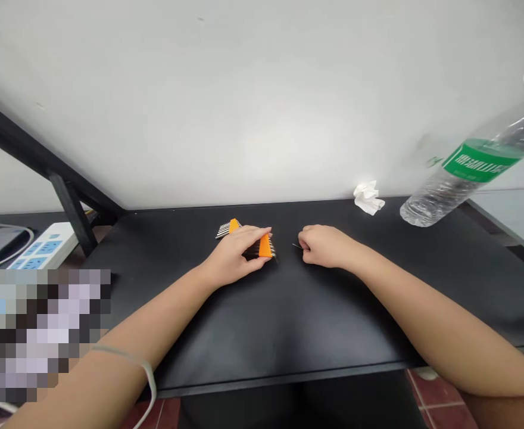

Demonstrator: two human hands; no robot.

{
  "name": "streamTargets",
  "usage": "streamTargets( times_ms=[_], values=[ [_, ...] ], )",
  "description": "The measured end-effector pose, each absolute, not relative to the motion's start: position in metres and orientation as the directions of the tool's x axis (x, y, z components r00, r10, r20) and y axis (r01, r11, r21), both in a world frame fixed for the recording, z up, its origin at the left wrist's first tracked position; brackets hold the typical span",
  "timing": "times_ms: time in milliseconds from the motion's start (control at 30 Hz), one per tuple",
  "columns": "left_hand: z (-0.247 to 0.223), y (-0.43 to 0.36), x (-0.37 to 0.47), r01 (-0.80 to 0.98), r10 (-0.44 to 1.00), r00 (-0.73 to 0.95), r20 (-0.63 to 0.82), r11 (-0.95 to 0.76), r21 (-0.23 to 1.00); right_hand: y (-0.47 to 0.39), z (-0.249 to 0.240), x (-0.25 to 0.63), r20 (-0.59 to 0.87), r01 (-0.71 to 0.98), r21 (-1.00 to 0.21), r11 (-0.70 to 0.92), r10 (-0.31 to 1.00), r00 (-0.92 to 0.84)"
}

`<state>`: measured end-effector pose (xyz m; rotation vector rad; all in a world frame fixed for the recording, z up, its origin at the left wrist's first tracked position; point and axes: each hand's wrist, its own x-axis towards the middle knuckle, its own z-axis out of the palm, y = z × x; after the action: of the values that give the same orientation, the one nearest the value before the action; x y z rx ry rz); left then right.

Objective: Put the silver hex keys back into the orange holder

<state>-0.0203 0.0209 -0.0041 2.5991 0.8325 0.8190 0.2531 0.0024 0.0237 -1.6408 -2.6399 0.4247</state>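
My left hand is closed around an orange-and-black holder lying on the black table. Several thin metal rods, which look like hex keys, stick out of both its ends; the palm and fingers hide its middle. To the right, a short gap away, is my right hand, closed in a pinch. A thin metal rod pokes out from its fingertips toward the holder. The rest of that rod is hidden in the fist.
A crumpled white tissue and a clear plastic bottle with a green label stand at the back right, near the white wall. White power strips lie at the left, beyond a black metal frame. A pale cable hangs by my left forearm.
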Motion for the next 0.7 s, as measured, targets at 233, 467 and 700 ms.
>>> streamTargets(
  times_ms=[233, 467, 700],
  values=[
    [-0.001, 0.016, -0.018, 0.492, 0.707, 0.609, 0.360, -0.693, 0.527, -0.005, 0.015, 0.241, 0.296, 0.567, -0.542, 0.620, 0.772, -0.562],
    [0.000, 0.017, -0.017, 0.459, 0.635, 0.659, 0.403, -0.764, 0.454, -0.008, 0.016, 0.237, 0.495, 0.483, -0.538, 0.691, 0.722, -0.484],
    [0.003, 0.017, -0.016, 0.455, 0.624, 0.666, 0.409, -0.774, 0.439, -0.009, 0.018, 0.239, 0.501, 0.452, -0.510, 0.732, 0.680, -0.535]
  ],
)
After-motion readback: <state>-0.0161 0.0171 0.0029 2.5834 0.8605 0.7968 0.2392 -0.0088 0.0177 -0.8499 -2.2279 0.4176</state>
